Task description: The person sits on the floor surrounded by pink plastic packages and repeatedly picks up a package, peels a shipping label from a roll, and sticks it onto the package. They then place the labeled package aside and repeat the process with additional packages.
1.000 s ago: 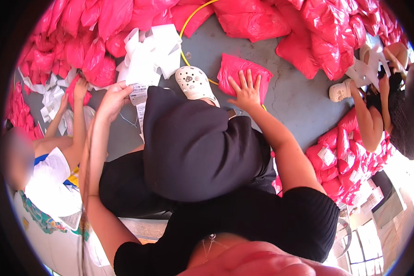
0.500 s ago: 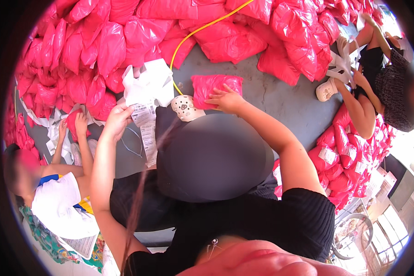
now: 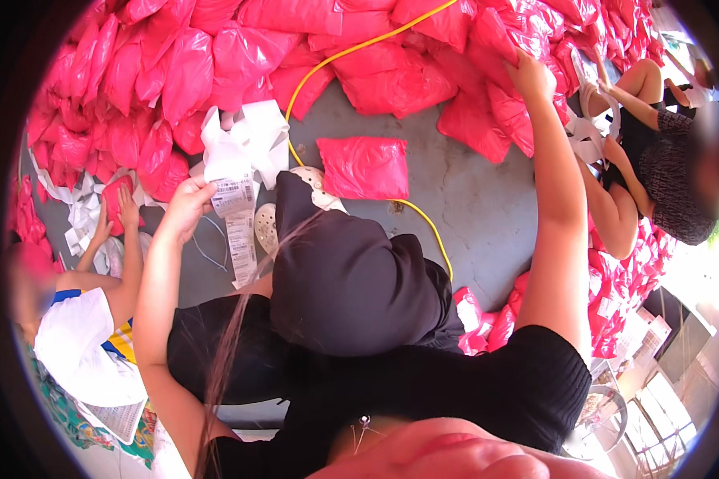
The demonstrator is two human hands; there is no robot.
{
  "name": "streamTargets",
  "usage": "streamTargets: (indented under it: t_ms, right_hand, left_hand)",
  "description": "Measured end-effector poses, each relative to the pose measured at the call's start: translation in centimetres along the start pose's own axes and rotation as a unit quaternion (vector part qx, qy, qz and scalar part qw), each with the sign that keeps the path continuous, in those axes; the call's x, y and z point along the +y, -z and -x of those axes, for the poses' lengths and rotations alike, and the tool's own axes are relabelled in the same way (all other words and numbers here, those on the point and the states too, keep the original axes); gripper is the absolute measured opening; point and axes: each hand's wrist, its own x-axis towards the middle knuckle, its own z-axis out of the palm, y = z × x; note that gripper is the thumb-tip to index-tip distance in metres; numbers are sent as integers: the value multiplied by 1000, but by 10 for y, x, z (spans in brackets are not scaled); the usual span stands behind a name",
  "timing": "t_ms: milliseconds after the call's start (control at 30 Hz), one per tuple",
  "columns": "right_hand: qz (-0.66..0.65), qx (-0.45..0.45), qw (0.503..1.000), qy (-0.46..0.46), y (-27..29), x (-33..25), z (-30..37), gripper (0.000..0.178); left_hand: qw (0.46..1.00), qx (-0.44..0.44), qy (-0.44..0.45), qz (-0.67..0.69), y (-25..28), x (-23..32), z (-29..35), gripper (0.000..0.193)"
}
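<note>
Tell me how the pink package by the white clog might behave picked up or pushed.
The pink package would probably give and sag, since it looks creased and pillow-like. Its glossy sheen suggests it may be slightly slippery. Lying flat, it seems unlikely to roll.

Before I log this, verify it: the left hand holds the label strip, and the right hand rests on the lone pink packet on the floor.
Wrong on the right hand: the head view shows it at the piled pink packets, upper right, off the lone pink packet. The left hand holds the label strip, as stated.
</note>
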Motion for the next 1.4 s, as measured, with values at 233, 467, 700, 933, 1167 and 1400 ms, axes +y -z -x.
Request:
streamTargets:
  t_ms: [233,467,700,933,1167,1400]
  right_hand:
    - [14,178,968,176,-50,-13,212,48]
    - [-79,-128,980,130,-160,-36,330,75]
    - [-70,-226,970,64,-193,-62,298,109]
    - [-164,5,962,220,-154,-6,229,44]
    - [-35,41,987,-152,-99,17,80,93]
    - [-448,-199,864,113,-42,80,62,55]
  left_hand:
    - [999,21,16,30,15,-13,12,24]
    - [1000,0,26,-2,-5,3,14,26]
    - [1000,-5,22,-4,-12,2,14,24]
    - [1000,1,22,2,-1,-11,11,24]
    - [1000,3,8,11,1,-7,23,24]
    - [999,19,13,48,2,-8,31,25]
